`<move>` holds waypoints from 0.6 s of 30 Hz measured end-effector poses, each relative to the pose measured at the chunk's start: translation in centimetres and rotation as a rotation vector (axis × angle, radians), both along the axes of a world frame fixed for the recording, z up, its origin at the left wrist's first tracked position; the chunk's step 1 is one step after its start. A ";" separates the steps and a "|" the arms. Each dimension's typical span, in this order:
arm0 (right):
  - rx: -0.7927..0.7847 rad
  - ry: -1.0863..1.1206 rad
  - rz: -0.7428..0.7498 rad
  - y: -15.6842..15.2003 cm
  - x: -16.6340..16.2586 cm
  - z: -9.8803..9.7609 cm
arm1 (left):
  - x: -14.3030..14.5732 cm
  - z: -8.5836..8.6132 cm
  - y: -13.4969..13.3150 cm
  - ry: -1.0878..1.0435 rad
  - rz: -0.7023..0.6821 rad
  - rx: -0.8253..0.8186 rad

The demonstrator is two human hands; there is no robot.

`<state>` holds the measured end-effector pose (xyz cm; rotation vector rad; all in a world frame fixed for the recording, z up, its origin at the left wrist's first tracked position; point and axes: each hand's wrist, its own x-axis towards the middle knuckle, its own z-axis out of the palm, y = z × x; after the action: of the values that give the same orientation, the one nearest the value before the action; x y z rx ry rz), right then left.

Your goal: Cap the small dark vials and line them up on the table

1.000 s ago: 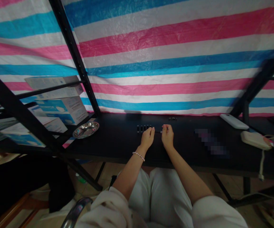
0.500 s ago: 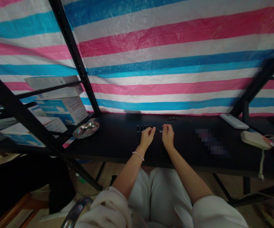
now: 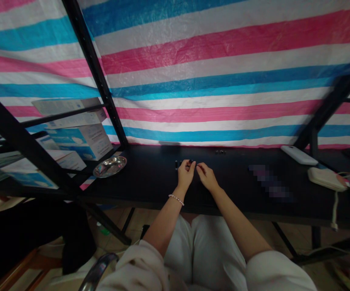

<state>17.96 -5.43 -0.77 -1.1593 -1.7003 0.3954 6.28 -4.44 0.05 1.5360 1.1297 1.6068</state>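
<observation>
Both my hands rest on the black table (image 3: 150, 178) in front of me. My left hand (image 3: 186, 174), with a bead bracelet at the wrist, has its fingers curled and its fingertips at a row of small dark pieces (image 3: 178, 163). My right hand (image 3: 206, 176) lies just right of it, fingers pinched together near the left fingertips. What the fingers hold is too small to make out. A second small group of dark pieces (image 3: 220, 152) sits farther back on the table.
A round metal dish (image 3: 110, 166) stands at the left of the table by a black shelf frame (image 3: 23, 139) with white-and-blue boxes (image 3: 80, 139). White devices (image 3: 326, 178) lie at the right. A striped tarp (image 3: 211, 72) hangs behind.
My right hand has moved left toward my left hand. My left hand has shifted slightly forward onto the row of small dark pieces, covering part of it.
</observation>
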 end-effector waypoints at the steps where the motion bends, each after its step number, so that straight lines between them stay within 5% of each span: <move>1: 0.007 -0.020 0.015 0.0 0.0 -0.1 | 0.0 0.0 0.0 0.003 0.000 0.004; 18: 0.153 -0.119 -0.058 0.6 0.4 -0.3 | 0.0 -0.4 0.0 0.142 -0.013 0.064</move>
<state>18.32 -4.82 -1.06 -1.1351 -1.7626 0.1602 6.31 -4.44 -0.39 1.7185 1.1503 1.5596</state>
